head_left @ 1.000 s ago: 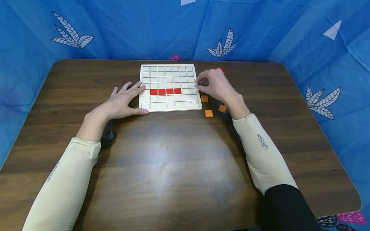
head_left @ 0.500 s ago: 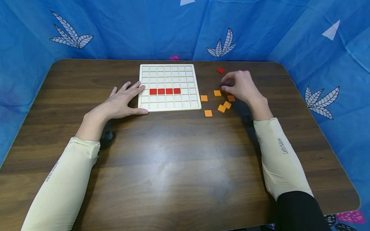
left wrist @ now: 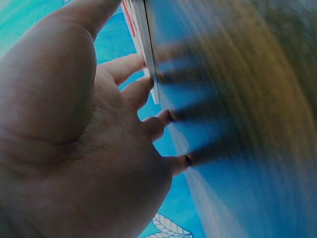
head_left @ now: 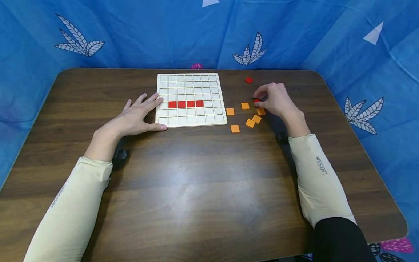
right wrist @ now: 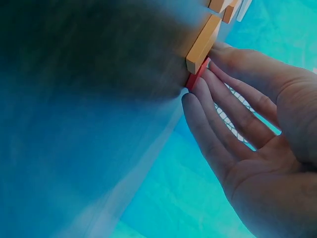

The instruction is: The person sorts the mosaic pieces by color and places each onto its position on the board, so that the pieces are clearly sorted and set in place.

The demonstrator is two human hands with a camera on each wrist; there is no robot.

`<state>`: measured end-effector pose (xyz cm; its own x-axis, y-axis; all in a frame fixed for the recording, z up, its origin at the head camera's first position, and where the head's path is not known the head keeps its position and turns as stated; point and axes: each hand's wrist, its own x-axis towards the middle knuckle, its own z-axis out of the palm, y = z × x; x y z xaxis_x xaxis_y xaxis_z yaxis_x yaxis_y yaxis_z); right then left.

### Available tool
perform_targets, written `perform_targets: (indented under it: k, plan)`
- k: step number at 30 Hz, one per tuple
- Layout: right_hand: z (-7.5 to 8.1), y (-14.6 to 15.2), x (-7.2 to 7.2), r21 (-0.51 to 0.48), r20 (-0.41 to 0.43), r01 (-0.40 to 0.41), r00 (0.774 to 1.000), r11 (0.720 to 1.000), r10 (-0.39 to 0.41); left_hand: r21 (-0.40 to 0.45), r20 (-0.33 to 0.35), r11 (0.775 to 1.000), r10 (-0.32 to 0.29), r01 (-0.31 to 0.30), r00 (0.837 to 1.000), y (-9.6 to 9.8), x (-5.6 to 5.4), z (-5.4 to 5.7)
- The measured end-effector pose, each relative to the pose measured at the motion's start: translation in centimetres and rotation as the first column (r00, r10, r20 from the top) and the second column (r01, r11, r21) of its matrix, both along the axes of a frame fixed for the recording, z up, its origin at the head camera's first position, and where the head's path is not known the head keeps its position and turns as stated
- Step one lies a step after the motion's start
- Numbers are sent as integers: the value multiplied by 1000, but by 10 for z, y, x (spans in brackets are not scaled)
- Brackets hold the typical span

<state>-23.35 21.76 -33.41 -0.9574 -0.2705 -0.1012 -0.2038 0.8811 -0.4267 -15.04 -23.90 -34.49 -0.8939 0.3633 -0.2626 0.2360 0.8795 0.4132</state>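
Where the left edge of the board is met, the left hand (head_left: 135, 115) is placed with its fingers spread and with nothing grasped; the thumb is set at the near left corner and the index fingertip at the edge, probably so that sliding of the white grid board (head_left: 190, 91) is prevented. On this board, four red square tiles (head_left: 181, 104) are seated side by side in the third row from the near edge, presumably aligned by the cell walls. To the right, six orange square tiles (head_left: 234, 128) are scattered on the wooden table (head_left: 183, 174), perhaps so that each is easily reached. Beyond them, toward the far table edge, a lone red tile (head_left: 248, 80) is seen. Rightmost, by the right hand (head_left: 276, 100), a pinched red tile (head_left: 256, 100) is gripped; it is located between thumb and fingertips, to the left of the palm. By its sides it seems to be held, likely because it is thin. Just beside the grip, one orange tile is found near the thumb. Whether the pinched tile is lifted from the table cannot be told.
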Motion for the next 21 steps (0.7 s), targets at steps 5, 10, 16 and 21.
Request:
perform_targets:
  k: [5,10,16,21]
  plan:
    - [-1,-1,-1,-11,-9,-12,1000,1000,12,1,1,1000,1,-1,1000,0,-1,-1]
    - [-1,-6,-1,-24,-51,-47,998,999,45,3,-2,1000,8,-8,1000,-1,0,0]
    - [4,-21,0,-46,-88,-60,995,997,56,10,3,1000,7,-7,1000,0,0,0]
    - [6,-32,0,-50,-81,-65,995,997,60,11,2,1000,3,-3,1000,1,0,0]
